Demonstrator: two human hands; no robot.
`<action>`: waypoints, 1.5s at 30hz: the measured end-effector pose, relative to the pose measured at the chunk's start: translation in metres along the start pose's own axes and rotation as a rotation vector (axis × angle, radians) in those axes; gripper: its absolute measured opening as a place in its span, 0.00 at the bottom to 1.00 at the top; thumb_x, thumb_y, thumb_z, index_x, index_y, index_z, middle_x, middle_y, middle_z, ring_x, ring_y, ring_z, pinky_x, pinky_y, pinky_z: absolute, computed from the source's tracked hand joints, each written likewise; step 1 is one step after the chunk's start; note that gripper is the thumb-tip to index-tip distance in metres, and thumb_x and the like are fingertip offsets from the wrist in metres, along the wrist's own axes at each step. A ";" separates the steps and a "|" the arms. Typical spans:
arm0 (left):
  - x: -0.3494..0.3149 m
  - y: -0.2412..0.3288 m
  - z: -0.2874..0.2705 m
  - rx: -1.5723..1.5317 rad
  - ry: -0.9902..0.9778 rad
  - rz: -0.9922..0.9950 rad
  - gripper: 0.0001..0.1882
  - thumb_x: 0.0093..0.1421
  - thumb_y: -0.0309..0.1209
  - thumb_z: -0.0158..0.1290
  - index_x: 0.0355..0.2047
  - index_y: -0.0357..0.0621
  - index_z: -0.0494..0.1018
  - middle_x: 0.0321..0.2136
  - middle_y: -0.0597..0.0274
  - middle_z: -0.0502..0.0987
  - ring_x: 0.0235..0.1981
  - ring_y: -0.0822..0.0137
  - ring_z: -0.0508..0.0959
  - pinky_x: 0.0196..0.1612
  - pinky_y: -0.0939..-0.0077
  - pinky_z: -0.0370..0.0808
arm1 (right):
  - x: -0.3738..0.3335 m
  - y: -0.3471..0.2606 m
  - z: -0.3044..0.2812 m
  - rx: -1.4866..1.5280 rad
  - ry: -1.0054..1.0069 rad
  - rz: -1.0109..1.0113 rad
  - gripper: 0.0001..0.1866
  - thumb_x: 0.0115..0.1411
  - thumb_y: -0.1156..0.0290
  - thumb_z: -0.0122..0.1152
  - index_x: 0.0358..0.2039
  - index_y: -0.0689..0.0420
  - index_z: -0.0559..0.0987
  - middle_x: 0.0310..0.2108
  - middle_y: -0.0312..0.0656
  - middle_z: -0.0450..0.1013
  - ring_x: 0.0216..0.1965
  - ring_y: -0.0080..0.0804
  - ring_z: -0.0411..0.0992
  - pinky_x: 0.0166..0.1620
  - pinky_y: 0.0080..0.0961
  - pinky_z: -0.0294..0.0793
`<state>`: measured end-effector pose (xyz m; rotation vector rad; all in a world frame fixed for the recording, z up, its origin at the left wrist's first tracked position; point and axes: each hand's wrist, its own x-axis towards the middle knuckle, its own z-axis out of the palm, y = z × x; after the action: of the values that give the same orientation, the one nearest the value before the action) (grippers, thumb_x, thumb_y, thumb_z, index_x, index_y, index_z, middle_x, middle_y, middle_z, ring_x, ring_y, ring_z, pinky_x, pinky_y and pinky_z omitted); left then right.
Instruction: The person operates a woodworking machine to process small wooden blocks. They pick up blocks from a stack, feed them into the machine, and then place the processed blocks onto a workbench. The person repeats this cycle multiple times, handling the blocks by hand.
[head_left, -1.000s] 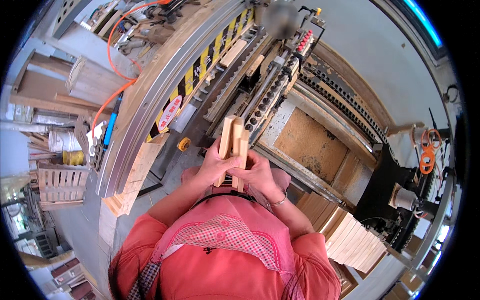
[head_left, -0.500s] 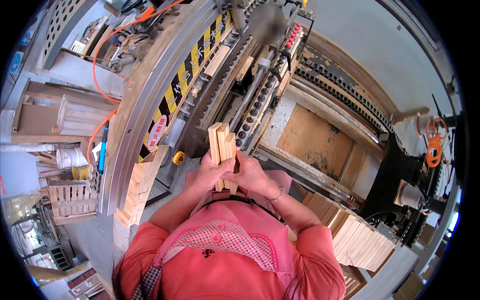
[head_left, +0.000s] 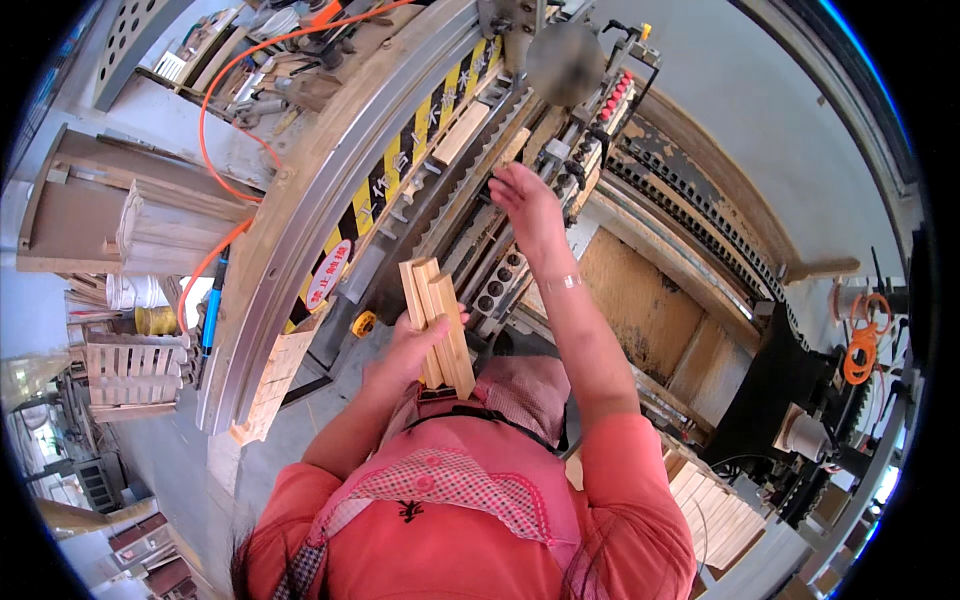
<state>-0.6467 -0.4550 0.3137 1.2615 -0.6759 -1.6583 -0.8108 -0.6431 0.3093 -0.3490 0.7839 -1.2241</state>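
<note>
My left hand (head_left: 408,347) is closed around a small bundle of pale wooden strips (head_left: 437,310), held upright in front of my apron. The strips have stepped, profiled edges, and their lower ends reach down to my waist. My right arm stretches forward over the machine. My right hand (head_left: 528,205) has its fingers loosely bent and somewhat apart, close to the near end of a wooden strip (head_left: 512,148) lying in the machine. Whether the fingertips touch that strip cannot be made out. Another pale wooden piece (head_left: 461,134) lies farther left along the machine bed.
A curved metal rail (head_left: 300,215) with yellow-and-black striping runs along the left. Stacked wooden strips stand at the lower left (head_left: 275,375) and lower right (head_left: 715,510). A row of black round knobs (head_left: 497,287) lies before me. Orange scissors (head_left: 862,350) hang at the right.
My right hand has left the bundle and reached forward over the machine. My left hand keeps the wooden strips, now slightly tilted. The whole view has shifted a little.
</note>
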 end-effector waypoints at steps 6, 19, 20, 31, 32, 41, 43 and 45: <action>0.002 -0.005 -0.001 -0.033 -0.075 0.020 0.22 0.55 0.32 0.54 0.48 0.36 0.66 0.40 0.56 0.74 0.41 0.66 0.75 0.44 0.72 0.73 | 0.151 0.039 0.006 -0.137 0.319 0.161 0.22 0.57 0.49 0.51 0.43 0.53 0.67 0.35 0.39 0.65 0.29 0.32 0.64 0.32 0.30 0.66; 0.006 -0.006 -0.009 -0.138 -0.073 0.026 0.29 0.51 0.40 0.60 0.47 0.36 0.65 0.39 0.57 0.74 0.41 0.67 0.75 0.44 0.72 0.73 | 0.239 0.055 -0.035 0.167 0.229 0.273 0.33 0.56 0.36 0.42 0.47 0.52 0.68 0.37 0.45 0.69 0.39 0.41 0.66 0.44 0.37 0.66; 0.006 -0.006 -0.009 -0.127 -0.067 0.033 0.28 0.51 0.40 0.60 0.47 0.36 0.65 0.40 0.57 0.74 0.41 0.66 0.75 0.44 0.72 0.73 | 0.242 0.056 -0.038 0.181 0.240 0.278 0.33 0.55 0.35 0.43 0.46 0.50 0.70 0.34 0.43 0.69 0.35 0.38 0.67 0.41 0.34 0.67; 0.011 -0.004 -0.008 -0.196 -0.055 -0.047 0.31 0.50 0.38 0.61 0.50 0.34 0.62 0.42 0.53 0.73 0.44 0.62 0.74 0.47 0.68 0.73 | 0.239 0.053 -0.019 0.402 0.166 0.211 0.30 0.59 0.40 0.43 0.47 0.54 0.71 0.47 0.41 0.70 0.49 0.41 0.67 0.56 0.40 0.62; 0.012 -0.004 -0.008 -0.199 -0.052 -0.046 0.31 0.50 0.38 0.61 0.50 0.34 0.62 0.43 0.53 0.73 0.44 0.62 0.74 0.48 0.68 0.73 | 0.237 0.051 -0.018 0.401 0.166 0.213 0.30 0.59 0.40 0.43 0.47 0.54 0.71 0.47 0.42 0.70 0.49 0.41 0.67 0.56 0.40 0.62; 0.012 -0.004 -0.009 -0.210 -0.065 -0.036 0.30 0.52 0.36 0.59 0.50 0.34 0.62 0.43 0.52 0.72 0.45 0.61 0.74 0.48 0.67 0.72 | 0.232 0.050 -0.012 0.361 0.216 0.170 0.31 0.54 0.39 0.49 0.37 0.57 0.76 0.40 0.43 0.73 0.44 0.43 0.69 0.53 0.44 0.65; 0.013 -0.003 -0.008 -0.206 -0.071 -0.034 0.30 0.52 0.36 0.59 0.50 0.34 0.62 0.44 0.52 0.72 0.45 0.61 0.74 0.49 0.67 0.72 | 0.235 0.050 -0.016 0.364 0.199 0.174 0.30 0.54 0.39 0.49 0.37 0.56 0.76 0.40 0.43 0.74 0.44 0.43 0.69 0.53 0.45 0.65; 0.013 -0.002 -0.008 -0.209 -0.064 -0.036 0.30 0.52 0.36 0.59 0.50 0.33 0.61 0.44 0.52 0.72 0.45 0.61 0.74 0.48 0.67 0.72 | 0.235 0.051 -0.016 0.373 0.176 0.174 0.30 0.54 0.39 0.50 0.37 0.55 0.76 0.40 0.42 0.74 0.45 0.42 0.69 0.53 0.46 0.64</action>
<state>-0.6410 -0.4645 0.3039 1.0808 -0.5054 -1.7559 -0.7566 -0.8421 0.1842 0.1305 0.7015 -1.2170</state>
